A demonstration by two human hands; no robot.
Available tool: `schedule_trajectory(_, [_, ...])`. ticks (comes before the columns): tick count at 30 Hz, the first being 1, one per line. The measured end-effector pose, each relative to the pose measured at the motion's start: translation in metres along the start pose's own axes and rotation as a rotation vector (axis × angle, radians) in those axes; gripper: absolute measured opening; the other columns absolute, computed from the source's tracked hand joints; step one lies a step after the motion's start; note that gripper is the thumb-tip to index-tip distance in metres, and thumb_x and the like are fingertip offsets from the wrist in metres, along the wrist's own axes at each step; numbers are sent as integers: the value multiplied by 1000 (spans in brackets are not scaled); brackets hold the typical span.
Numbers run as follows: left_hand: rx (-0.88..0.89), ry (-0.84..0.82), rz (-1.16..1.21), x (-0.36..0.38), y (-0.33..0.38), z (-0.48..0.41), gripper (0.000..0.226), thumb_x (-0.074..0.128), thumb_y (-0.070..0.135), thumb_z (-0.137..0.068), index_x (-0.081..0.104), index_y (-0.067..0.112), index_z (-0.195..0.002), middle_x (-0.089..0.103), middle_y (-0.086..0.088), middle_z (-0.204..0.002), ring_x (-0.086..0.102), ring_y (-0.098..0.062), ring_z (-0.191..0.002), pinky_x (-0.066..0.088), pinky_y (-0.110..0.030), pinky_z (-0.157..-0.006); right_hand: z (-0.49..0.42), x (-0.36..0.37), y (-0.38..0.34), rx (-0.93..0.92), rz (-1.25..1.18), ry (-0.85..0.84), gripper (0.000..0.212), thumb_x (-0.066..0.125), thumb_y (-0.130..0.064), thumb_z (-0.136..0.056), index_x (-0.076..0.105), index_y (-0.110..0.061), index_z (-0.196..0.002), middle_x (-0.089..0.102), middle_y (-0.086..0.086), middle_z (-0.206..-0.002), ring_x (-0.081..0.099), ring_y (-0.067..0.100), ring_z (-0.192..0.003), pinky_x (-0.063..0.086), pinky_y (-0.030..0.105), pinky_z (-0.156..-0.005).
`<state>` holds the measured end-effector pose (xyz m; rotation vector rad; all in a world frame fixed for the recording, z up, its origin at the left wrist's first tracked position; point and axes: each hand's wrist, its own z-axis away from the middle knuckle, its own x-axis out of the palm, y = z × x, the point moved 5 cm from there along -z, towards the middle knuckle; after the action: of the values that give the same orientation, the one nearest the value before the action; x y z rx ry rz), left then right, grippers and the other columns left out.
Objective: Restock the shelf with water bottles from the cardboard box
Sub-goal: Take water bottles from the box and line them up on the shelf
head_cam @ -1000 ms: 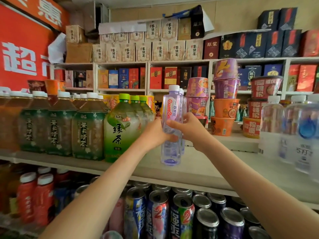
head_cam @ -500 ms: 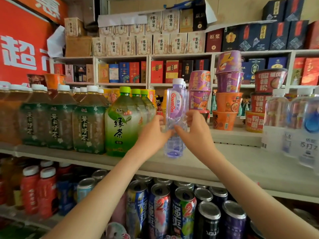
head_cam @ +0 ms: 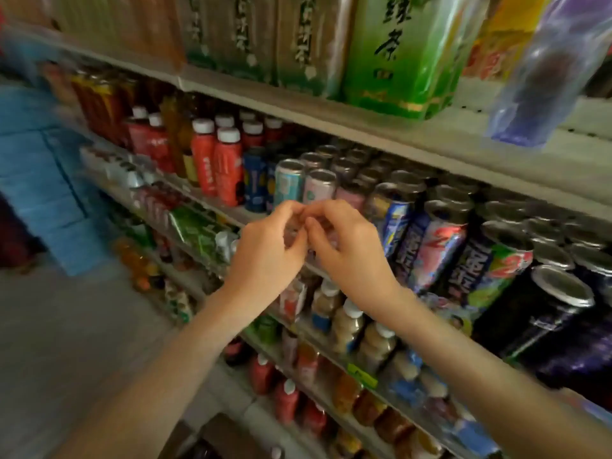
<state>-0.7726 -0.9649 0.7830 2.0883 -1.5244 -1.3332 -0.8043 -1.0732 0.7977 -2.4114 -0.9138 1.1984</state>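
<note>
Water bottle (head_cam: 543,77): up on the top shelf (head_cam: 447,140) at upper right, just beside the green tea bottle (head_cam: 397,54), well apart from both hands.

Nearest, two bare forearms coming up from the bottom edge. Next, left hand (head_cam: 265,256) and right hand (head_cam: 347,246) meeting fingertip to fingertip, fingers bent, gripping nothing that shows, though blurred at the tips. Just behind them, packed rows of energy drink cans (head_cam: 430,233), with red white-capped bottles (head_cam: 225,167) further left on the same level. Farthest and highest, tea bottles lined along the top shelf, then the purple-tinted water bottle near the front edge, cap cut off by the frame, uprightness hard to judge through the wide lens.

Handling, as a judgement: thin clear plastic, probably full, so fairly weighty for its size and steady once set on its base. Likely to dent under a hard squeeze, and smooth enough to slip. Best taken round the middle of the body, thumb opposite fingers, with the other hand steadying lower down while sliding it back beside the tea.
</note>
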Motion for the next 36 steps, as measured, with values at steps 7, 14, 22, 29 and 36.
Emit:
schedule_trajectory(7, [-838, -272, 118, 27, -208, 130, 3, 61, 26, -89, 60, 28, -86, 67, 0, -85, 65, -18, -76, 55, -38, -81, 82, 201, 72, 318, -179, -473, 14, 58, -15, -90, 66, -4, -93, 65, 14, -87, 60, 23, -75, 48, 34, -73])
schedule_trajectory(14, [-1388, -255, 24, 67, -370, 363, 21, 59, 15, -91, 63, 1, -106, 68, -17, -106, 63, -29, -103, 47, -32, -89, 246, 386, 132, 612, -232, -971, 22, 53, -16, -94, 61, -5, -111, 56, -1, -94, 52, 13, -87, 42, 25, -78])
schedule_trajectory(22, [-1618, -474, -17, 194, -463, 600, 26, 54, 17, -92, 61, 8, -115, 64, -11, -115, 59, -29, -108, 46, -33, -89, 426, 501, 205, 734, -121, -1250, 17, 52, -13, -93, 61, -5, -105, 64, 9, -97, 61, 26, -92, 44, 27, -78])
schedule_trajectory(29, [-1494, -827, -266, 300, -521, 714, 59, 53, 33, -89, 31, 15, -141, 41, -17, -140, 42, -36, -127, 40, -43, -101, 524, 532, 263, 803, -26, -1330, 17, 51, -8, -92, 63, -4, -103, 64, 12, -101, 59, 23, -90, 40, 22, -74])
schedule_trajectory(36, [-1545, -929, -307, 327, -555, 757, 82, 62, 35, -85, 15, 6, -145, 41, -26, -139, 43, -39, -127, 37, -44, -106, 554, 533, 289, 789, -5, -1350, 19, 49, -10, -94, 62, -6, -108, 63, 9, -104, 58, 22, -91, 41, 23, -74])
